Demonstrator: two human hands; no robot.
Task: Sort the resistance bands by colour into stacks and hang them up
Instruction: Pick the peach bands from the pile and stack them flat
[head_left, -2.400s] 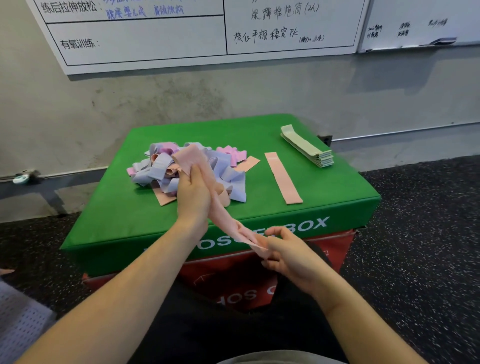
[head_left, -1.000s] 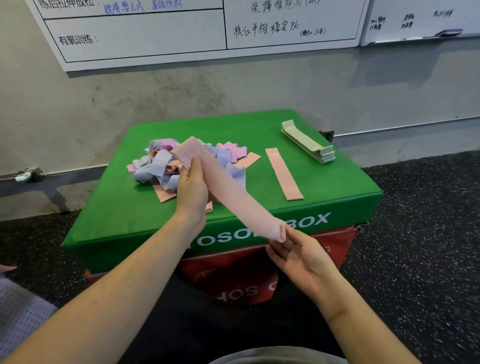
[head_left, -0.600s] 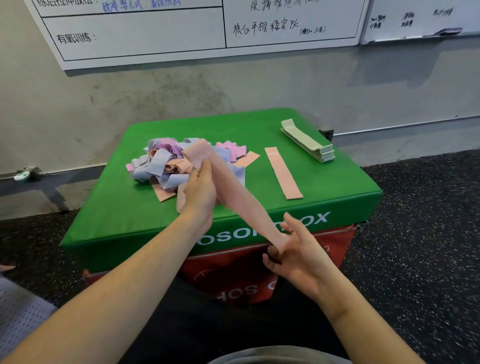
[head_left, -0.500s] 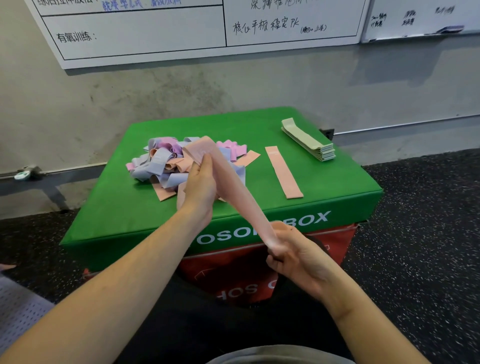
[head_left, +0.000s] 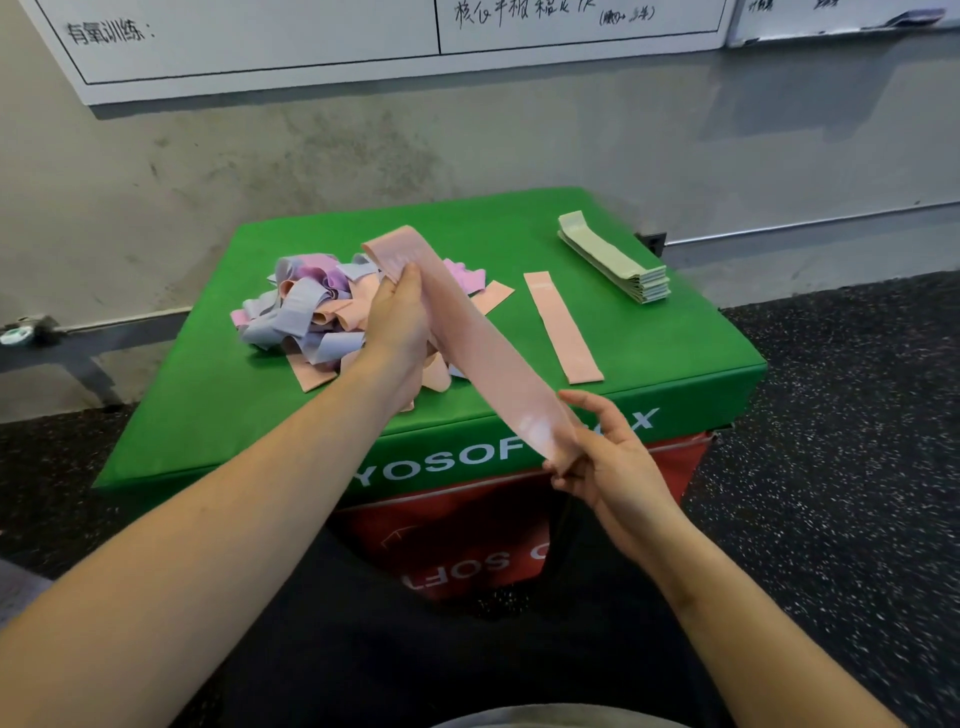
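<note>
A peach-pink resistance band (head_left: 478, 348) is stretched flat between my hands above the green soft box (head_left: 208, 384). My left hand (head_left: 400, 322) grips its far end over the pile, and my right hand (head_left: 597, 452) pinches its near end in front of the box's front edge. A tangled pile of lilac, pink and peach bands (head_left: 311, 312) lies on the left half of the box. One peach band (head_left: 563, 327) lies flat on the box to the right of the pile. A neat stack of pale green bands (head_left: 613, 257) sits at the back right corner.
The green box rests on a red soft box (head_left: 467, 535) against a grey wall with whiteboards (head_left: 311, 41) above. Dark speckled rubber floor (head_left: 831, 441) spreads to the right. A metal rail (head_left: 78, 343) runs along the wall at the left.
The held peach band went from twisted to flat and taut. My right hand shifted slightly right and up at its near end, and my left hand stayed over the pile.
</note>
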